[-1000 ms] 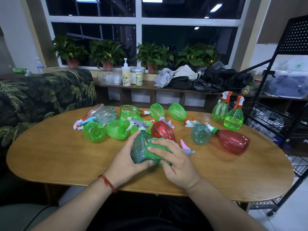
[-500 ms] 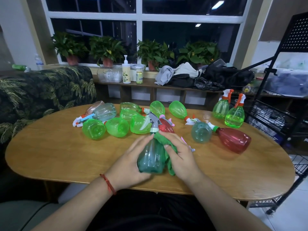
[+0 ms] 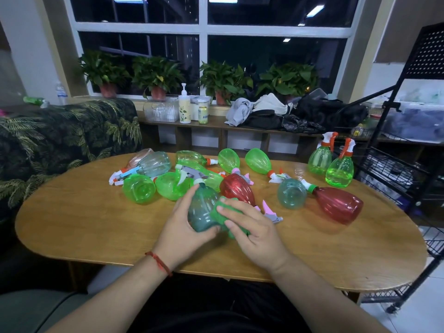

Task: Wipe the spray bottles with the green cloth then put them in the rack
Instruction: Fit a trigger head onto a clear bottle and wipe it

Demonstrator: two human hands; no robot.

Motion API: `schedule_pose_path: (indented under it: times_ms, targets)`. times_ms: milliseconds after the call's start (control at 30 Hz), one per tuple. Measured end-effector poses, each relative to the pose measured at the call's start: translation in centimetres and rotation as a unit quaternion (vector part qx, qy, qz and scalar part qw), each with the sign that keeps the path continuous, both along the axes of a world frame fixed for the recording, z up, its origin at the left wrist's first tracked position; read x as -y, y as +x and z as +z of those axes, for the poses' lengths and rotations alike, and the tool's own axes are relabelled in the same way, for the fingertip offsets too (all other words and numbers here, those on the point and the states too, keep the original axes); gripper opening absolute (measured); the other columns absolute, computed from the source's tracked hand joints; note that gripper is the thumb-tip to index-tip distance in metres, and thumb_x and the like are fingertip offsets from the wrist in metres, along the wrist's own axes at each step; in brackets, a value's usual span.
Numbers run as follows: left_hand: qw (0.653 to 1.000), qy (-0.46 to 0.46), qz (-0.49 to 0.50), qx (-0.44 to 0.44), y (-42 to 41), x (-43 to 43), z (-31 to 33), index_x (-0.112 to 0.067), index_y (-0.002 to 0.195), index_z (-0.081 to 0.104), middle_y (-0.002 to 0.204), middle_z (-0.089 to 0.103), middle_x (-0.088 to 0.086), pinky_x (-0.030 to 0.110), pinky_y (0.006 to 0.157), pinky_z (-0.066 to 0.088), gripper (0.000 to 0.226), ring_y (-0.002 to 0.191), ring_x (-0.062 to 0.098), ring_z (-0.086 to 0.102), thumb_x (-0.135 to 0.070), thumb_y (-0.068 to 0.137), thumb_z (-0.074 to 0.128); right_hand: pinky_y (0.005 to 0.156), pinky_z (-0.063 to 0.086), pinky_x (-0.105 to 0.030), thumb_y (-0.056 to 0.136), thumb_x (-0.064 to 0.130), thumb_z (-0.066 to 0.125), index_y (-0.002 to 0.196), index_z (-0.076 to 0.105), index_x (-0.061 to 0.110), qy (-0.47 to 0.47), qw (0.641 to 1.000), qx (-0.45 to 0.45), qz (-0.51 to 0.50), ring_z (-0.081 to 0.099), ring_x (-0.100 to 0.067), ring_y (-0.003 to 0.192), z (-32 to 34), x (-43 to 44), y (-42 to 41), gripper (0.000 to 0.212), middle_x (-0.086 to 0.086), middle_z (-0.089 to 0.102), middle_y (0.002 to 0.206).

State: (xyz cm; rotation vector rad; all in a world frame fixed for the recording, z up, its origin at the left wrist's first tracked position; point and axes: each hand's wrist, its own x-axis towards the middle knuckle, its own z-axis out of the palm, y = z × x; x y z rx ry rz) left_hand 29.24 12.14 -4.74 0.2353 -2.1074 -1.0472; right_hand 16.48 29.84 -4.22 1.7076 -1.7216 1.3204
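My left fingers [image 3: 187, 200] curl round the teal bottle [image 3: 201, 212], thumb at its base; my right fingers [image 3: 231, 213] curl over the cloth [image 3: 219, 218] and press it to that bottle's right side; left hand [image 3: 185, 228] and right hand [image 3: 255, 235] hold both over the table [image 3: 96, 224], near its front edge; just behind, a red bottle [image 3: 236, 189] lies among green ones; two green bottles [image 3: 330, 164] stand upright far right, beside the rack [image 3: 422, 131].

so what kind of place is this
Likely a living room or office lounge: a leaf-print sofa beside an oval wooden table, potted plants along the window, and a black wire rack.
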Motion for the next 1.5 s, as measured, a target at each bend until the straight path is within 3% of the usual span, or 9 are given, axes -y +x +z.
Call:
schedule_pose_path:
  times_ms: [67,200,400,600,767,933,1200,1333,1500]
  targets:
    - [0.999,0.033,0.005,-0.001,-0.2,0.3,-0.2,-0.046,0.158,0.039,0.148,0.054,-0.013,0.028,0.112,0.049,0.11,0.133,0.002,0.056,-0.047,0.064,0.097,0.115,0.05,-0.043,0.108,0.009,0.062,0.136,0.072,0.009,0.0,0.999,-0.038,0.005,0.06,-0.025,0.139,-0.1,0.2,0.0,0.031,-0.008,0.064,0.146]
    - [1.0,0.007,0.007,0.006,-0.2,0.3,-0.2,-0.042,0.16,0.037,0.148,0.049,-0.014,0.02,0.112,0.045,0.113,0.135,-0.004,0.05,-0.032,0.068,0.1,0.115,0.05,-0.042,0.109,0.009,0.059,0.138,0.072,0.01,0.0,1.0,-0.025,0.002,0.06,-0.022,0.139,0.0,0.1,0.0,0.032,-0.006,0.063,0.147]
    - [0.988,-0.139,-0.062,0.027,0.1,-0.4,-0.3,-0.023,0.163,0.036,0.153,0.046,-0.006,0.024,0.119,0.038,0.111,0.144,0.007,0.046,-0.028,0.071,0.098,0.117,0.047,-0.034,0.108,0.007,0.06,0.138,0.072,0.016,-0.003,0.996,0.077,-0.034,0.059,-0.015,0.138,-0.1,-0.1,-0.3,0.034,0.002,0.064,0.146]
    - [0.971,-0.211,-0.102,0.045,0.6,-0.8,-0.4,-0.024,0.165,0.031,0.164,0.036,-0.001,0.028,0.124,0.035,0.107,0.154,0.011,0.037,-0.032,0.077,0.091,0.114,0.045,-0.024,0.109,0.016,0.059,0.135,0.073,0.023,0.001,0.982,0.177,-0.06,0.063,-0.008,0.13,0.5,-0.3,-0.5,0.03,0.011,0.072,0.134]
    - [0.972,-0.196,-0.121,0.05,1.1,-1.2,0.3,-0.027,0.165,0.03,0.164,0.037,-0.007,0.026,0.125,0.032,0.105,0.153,0.01,0.038,-0.037,0.08,0.09,0.124,0.026,-0.068,0.108,0.042,0.057,0.131,0.073,0.042,0.021,0.957,0.288,-0.033,0.064,-0.015,0.131,0.3,0.0,-1.0,0.028,0.016,0.073,0.131]
    - [0.988,-0.084,-0.115,0.052,1.2,-1.5,0.7,-0.037,0.158,0.034,0.148,0.051,-0.026,0.027,0.114,0.047,0.109,0.135,0.004,0.057,-0.033,0.071,0.1,0.118,0.047,-0.054,0.111,0.019,0.057,0.132,0.074,0.023,-0.009,0.931,0.365,0.015,0.067,-0.015,0.127,0.9,0.2,0.1,0.027,0.007,0.076,0.129]
    - [0.995,-0.072,-0.051,0.05,0.5,-1.2,0.2,-0.044,0.159,0.032,0.152,0.053,-0.017,0.041,0.115,0.049,0.112,0.136,0.005,0.056,-0.054,0.068,0.097,0.113,0.044,-0.021,0.107,0.01,0.062,0.129,0.077,0.014,-0.016,0.979,0.201,-0.039,0.064,-0.013,0.131,0.6,-0.2,0.1,0.027,0.008,0.072,0.133]
    - [1.0,-0.005,-0.007,0.027,0.1,-0.6,0.2,-0.043,0.158,0.03,0.147,0.056,-0.016,0.034,0.113,0.05,0.108,0.132,0.003,0.058,-0.053,0.072,0.095,0.113,0.051,-0.038,0.105,0.007,0.065,0.131,0.076,0.013,-0.019,0.992,0.124,-0.021,0.065,-0.017,0.132,0.0,0.1,0.5,0.029,0.0,0.07,0.138]
    - [1.0,0.022,-0.004,0.008,-0.1,-0.6,0.2,-0.033,0.156,0.033,0.141,0.056,-0.021,0.02,0.108,0.048,0.102,0.126,-0.004,0.059,-0.033,0.076,0.096,0.114,0.05,-0.034,0.105,0.005,0.063,0.133,0.075,0.012,-0.015,0.997,0.07,-0.011,0.063,-0.017,0.134,0.0,0.0,0.5,0.031,-0.003,0.067,0.141]
